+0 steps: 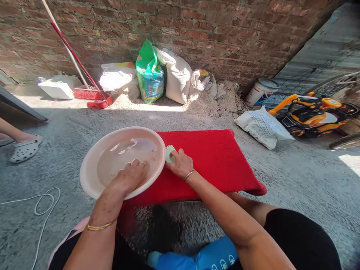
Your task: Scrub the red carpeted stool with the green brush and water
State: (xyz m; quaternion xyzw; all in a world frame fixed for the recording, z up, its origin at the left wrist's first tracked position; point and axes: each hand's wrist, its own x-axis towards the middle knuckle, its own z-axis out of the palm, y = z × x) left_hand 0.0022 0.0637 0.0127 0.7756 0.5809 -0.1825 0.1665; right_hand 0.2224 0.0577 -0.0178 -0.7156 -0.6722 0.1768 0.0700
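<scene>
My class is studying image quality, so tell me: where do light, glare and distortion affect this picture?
In the head view, sunlight washes out the white sack left of the green bag; in the head view, glare spots lie on the water in the basin, beyond the left hand; in the head view, wide-angle distortion seems to stretch the right forearm.

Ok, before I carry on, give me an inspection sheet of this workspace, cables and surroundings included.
Surface: red cloth over a low support.
Job's things: pale basin holding water, at the cloth's left end; pale green item by its rim, identity unclear.
Clutter: broom, dustpan, sacks, bucket and toy excavator on the floor, apart from the cloth.
Hands: left hand in the basin, fingertips hidden; right hand holding the pale green item.
Cables: thin pale cord looped on the floor, left of the basin.
Surroundings: brick wall beyond; another person's foot in a clog at far left.
</scene>
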